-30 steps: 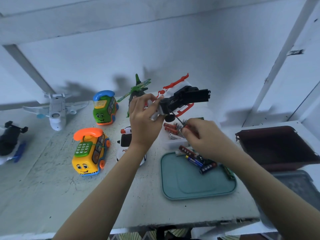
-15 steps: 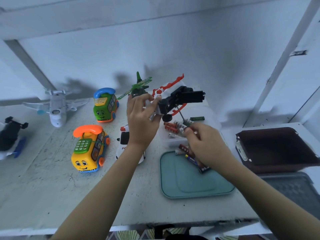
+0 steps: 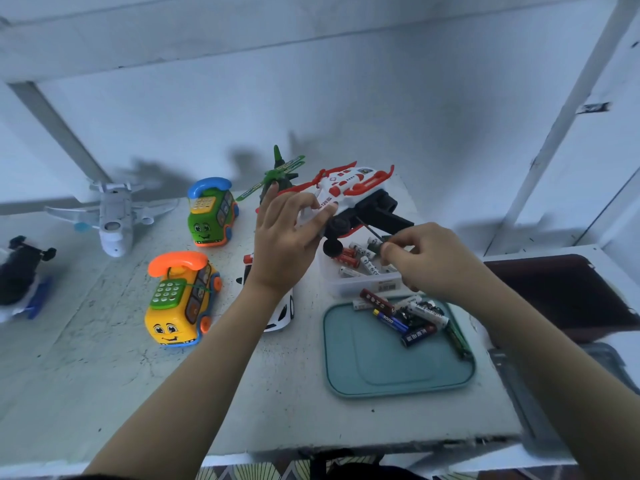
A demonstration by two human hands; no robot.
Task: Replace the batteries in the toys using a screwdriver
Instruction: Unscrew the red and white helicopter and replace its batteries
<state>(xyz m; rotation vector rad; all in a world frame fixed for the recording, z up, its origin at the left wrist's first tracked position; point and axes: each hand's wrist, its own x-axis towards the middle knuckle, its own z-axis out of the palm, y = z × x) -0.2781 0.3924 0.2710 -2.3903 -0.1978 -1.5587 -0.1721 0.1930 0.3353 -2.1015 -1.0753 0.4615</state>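
**Screwdriver applied to the underside of the raised toy helicopter**

Idle toys stand on the left part of the worktop point(image 3: 104, 358): a white toy airplane point(image 3: 116, 220), a green phone car point(image 3: 211, 213) and a yellow phone car point(image 3: 181, 299). A white police car point(image 3: 278, 313) lies partly hidden under the left forearm.

The left hand point(image 3: 287, 237) grips the red-and-white toy helicopter point(image 3: 349, 188), fingers curled over the white body near the "120" marking. The toy is lifted clear of the worktop, above the clear battery box point(image 3: 360, 289). It is tipped so that its black underside and one wheel face the right hand point(image 3: 426, 261).

The right hand pinches the handle of the screwdriver point(image 3: 372, 233) between thumb and fingertips. The thin shaft runs up and left to the black underside. Whether the tip sits in a screw head cannot be told.

Handling, as judged:
- The toy is probably light, hollow, rigid plastic.
- The red rotor blades and skids look thin and likely to snap.
- Take hold of the body only, close to the screw, so the smooth shell does not twist under torque.

Loose batteries point(image 3: 408, 317) lie on the teal tray point(image 3: 381, 368), just in front of the box. A dark red bin point(image 3: 568, 296) stands at far right.
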